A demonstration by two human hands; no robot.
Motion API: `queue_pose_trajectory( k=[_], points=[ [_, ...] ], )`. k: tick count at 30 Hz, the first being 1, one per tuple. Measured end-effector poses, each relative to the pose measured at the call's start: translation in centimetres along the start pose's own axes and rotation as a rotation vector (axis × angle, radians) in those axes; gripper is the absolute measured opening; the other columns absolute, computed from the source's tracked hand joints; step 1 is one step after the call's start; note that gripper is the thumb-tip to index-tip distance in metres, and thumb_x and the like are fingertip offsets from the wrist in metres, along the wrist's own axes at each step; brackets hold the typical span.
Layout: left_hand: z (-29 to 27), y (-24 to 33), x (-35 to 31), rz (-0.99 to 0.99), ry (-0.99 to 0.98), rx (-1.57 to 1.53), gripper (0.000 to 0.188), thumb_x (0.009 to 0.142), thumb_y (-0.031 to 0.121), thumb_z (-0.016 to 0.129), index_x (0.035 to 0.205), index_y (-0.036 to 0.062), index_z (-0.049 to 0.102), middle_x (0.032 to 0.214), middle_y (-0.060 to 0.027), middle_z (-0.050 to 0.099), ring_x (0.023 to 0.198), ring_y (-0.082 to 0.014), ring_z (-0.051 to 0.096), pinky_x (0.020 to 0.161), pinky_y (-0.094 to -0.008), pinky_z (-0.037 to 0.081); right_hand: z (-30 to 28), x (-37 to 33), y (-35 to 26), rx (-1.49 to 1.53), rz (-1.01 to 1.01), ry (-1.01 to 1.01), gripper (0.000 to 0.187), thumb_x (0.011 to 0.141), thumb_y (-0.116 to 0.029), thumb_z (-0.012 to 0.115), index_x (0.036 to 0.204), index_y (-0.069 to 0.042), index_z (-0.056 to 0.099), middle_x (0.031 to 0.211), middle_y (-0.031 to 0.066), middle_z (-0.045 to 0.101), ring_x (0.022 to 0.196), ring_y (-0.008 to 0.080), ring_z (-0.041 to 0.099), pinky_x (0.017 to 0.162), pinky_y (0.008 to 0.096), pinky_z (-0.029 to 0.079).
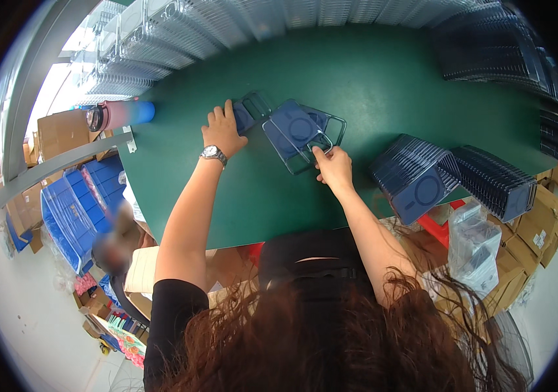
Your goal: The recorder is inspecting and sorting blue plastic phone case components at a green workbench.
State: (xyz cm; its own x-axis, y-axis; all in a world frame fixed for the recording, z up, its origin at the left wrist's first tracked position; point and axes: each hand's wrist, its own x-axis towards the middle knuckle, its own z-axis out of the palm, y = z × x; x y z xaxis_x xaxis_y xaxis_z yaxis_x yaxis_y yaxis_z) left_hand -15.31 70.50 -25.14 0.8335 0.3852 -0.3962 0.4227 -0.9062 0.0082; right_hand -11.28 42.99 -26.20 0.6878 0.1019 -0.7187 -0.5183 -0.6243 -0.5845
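Two hands (223, 132) (334, 168) on three blue phone cases (295, 130).

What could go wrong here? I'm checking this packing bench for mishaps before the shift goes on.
1. The leaning stack of blue phone cases sits at the near edge of the green table; a nudge from the right hand could tip it off.
2. The left hand presses on one clear case while several overlap; they may scuff each other.
3. The pink-and-blue bottle lies on its side at the table corner and might roll off.
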Motion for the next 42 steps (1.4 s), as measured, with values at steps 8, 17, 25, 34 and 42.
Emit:
queue_pose_trajectory(
  k=[8, 17, 25, 34, 42],
  points=[
    [-3.7, 0.7, -2.0, 0.741, 0.124, -0.400, 0.078, 0.061, 0.011, 0.075, 0.134, 0.0067, 0.046, 0.135, -0.0186, 0.049, 0.122, -0.0377, 0.051, 0.104, -0.0461, 0.043, 1.8, -0.6, 3.0, -0.046, -0.280, 0.058, 0.036, 0.094, -0.029, 0.063, 0.095, 0.007, 0.063, 0.081, 0.0203, 0.071, 0.059, 0.0281, 0.070, 0.060, 0.0391, 0.056],
    [-1.9, 4.6, -2.3, 1.090, -0.040, 0.084, 0.095, 0.058, 0.015, 0.084, 0.144, 0.0151, 0.042, 0.154, -0.0132, 0.039, 0.144, -0.0303, 0.034, 0.114, -0.0479, 0.034, 1.4, -2.5, 4.0, 0.446, 0.075, -0.230, 0.031, 0.102, -0.026, 0.056, 0.111, 0.004, 0.056, 0.096, 0.0126, 0.064, 0.076, 0.0240, 0.072, 0.066, 0.0326, 0.059],
    [0.3, 5.3, -6.8, 0.963, -0.075, 0.107, 0.107, 0.060, 0.024, 0.087, 0.152, 0.0204, 0.034, 0.120, -0.0142, 0.054, 0.109, -0.0315, 0.054, 0.100, -0.0446, 0.043, -4.3, -6.5, 9.3, 0.263, -0.086, -0.302, 0.030, 0.096, -0.027, 0.064, 0.110, 0.000, 0.062, 0.093, 0.0127, 0.070, 0.082, 0.0207, 0.070, 0.071, 0.0335, 0.056],
    [4.0, 5.6, -15.6, 0.667, -0.068, 0.015, 0.108, 0.062, 0.016, 0.084, 0.154, 0.0184, 0.028, 0.123, -0.0179, 0.054, 0.111, -0.0344, 0.055, 0.097, -0.0453, 0.046, -18.2, -10.3, 13.9, -0.015, -0.334, 0.350, 0.022, 0.093, -0.020, 0.061, 0.101, 0.000, 0.068, 0.090, 0.0207, 0.070, 0.076, 0.0315, 0.068, 0.071, 0.0390, 0.052],
    [-0.6, 12.6, -23.5, -0.165, -0.218, -1.890, 0.095, 0.075, 0.019, 0.081, 0.151, 0.0105, 0.026, 0.127, -0.0151, 0.054, 0.118, -0.0336, 0.059, 0.099, -0.0488, 0.052, -24.0, -3.4, 16.2, -0.790, -0.540, 0.377, 0.018, 0.081, -0.010, 0.069, 0.098, -0.004, 0.072, 0.097, 0.0101, 0.065, 0.105, 0.0311, 0.056, 0.089, 0.0434, 0.050]
  ],
)
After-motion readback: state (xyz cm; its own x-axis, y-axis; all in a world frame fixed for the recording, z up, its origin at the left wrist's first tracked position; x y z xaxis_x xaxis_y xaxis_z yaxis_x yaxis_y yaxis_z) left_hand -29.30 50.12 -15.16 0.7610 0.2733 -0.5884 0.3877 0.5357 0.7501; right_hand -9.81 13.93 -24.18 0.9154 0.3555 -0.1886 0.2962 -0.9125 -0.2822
